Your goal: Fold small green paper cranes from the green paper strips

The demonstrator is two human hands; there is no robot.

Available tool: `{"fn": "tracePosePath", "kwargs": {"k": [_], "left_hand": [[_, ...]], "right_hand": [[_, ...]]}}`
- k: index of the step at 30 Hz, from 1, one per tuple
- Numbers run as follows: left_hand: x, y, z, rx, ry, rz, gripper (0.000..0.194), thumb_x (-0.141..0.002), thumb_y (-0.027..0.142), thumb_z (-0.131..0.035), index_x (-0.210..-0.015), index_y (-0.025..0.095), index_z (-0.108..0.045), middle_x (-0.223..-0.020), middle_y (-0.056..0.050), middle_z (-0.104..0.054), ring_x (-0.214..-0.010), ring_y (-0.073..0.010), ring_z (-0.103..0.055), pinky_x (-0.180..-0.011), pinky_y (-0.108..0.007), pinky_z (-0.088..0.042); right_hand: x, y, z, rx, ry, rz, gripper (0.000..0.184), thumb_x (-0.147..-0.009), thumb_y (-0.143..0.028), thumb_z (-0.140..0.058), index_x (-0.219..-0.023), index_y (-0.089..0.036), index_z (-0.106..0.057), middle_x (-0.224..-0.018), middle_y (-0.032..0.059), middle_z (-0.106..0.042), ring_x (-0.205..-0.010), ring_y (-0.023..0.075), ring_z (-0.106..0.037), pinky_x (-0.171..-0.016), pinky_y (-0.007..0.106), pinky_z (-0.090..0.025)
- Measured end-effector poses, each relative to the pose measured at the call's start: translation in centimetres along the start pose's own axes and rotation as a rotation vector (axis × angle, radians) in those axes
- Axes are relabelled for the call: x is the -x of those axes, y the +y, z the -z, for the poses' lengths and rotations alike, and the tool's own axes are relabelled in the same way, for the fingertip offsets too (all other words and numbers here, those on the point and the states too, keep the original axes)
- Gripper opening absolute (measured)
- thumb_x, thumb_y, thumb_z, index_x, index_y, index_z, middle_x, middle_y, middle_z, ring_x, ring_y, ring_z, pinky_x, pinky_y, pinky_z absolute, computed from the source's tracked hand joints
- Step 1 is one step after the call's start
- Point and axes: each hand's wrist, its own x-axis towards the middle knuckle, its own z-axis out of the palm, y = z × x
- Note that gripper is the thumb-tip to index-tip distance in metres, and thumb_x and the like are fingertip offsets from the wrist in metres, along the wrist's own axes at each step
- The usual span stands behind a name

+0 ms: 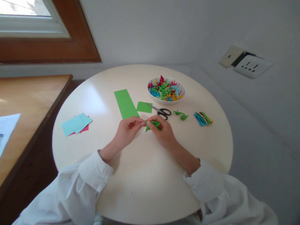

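Note:
Between my hands, above the middle of the round white table (145, 187), is a small green origami crane (154, 124), its pointed parts sticking out. My right hand (162, 129) pinches its body between thumb and fingers. From the other side, the thumb and forefinger of my left hand (131, 126) close on its left tip, which the fingertips partly hide. Just beyond my hands lie a long green paper strip (126, 103), a smaller green paper piece (144, 107) and scissors (164, 112) with black handles, their blade tip over the small piece.
A white bowl (166, 100) full of colourful folded cranes stands at the back. Green folded pieces (184, 117) lie right of the scissors, and a bundle of coloured folded strips (203, 119) farther right. Light blue paper sheets (76, 124) over red ones lie at left.

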Motion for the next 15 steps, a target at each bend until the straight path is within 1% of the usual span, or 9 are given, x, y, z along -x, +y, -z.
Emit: {"fn": "tracePosePath", "kwargs": {"k": [6,11,15], "left_hand": [[-0.12,0.59,0.02,0.067,-0.011,0.105,0.022,-0.065,0.035,-0.070,-0.069,0.014,-0.066,-0.062,-0.002,-0.064,-0.055,-0.0104,-0.054,-0.052,-0.021,-0.039],[-0.04,0.59,0.14,0.187,-0.059,0.203,0.021,-0.065,0.033,-0.071,-0.072,0.013,-0.066,-0.066,-0.002,-0.066,-0.062,-0.0113,-0.058,-0.059,-0.022,-0.042],[-0.05,0.84,0.24,0.311,-0.111,0.281,0.018,-0.064,0.029,-0.073,-0.068,0.013,-0.067,-0.064,-0.002,-0.065,-0.063,-0.0107,-0.058,-0.064,-0.023,-0.044]], "right_hand": [[0.03,-0.20,-0.01,0.039,0.054,0.049,0.008,-0.077,-0.025,-0.057,-0.072,-0.019,-0.055,-0.066,-0.0020,-0.058,-0.060,0.0107,-0.053,-0.055,0.022,-0.041],[0.13,-0.15,0.04,0.063,0.067,0.053,0.008,-0.076,-0.024,-0.057,-0.072,-0.018,-0.057,-0.066,-0.0015,-0.059,-0.059,0.0104,-0.052,-0.054,0.022,-0.039],[0.15,-0.18,0.08,0.089,0.074,0.053,0.009,-0.075,-0.025,-0.057,-0.071,-0.017,-0.058,-0.066,-0.0013,-0.059,-0.060,0.0107,-0.052,-0.054,0.022,-0.039]]}}
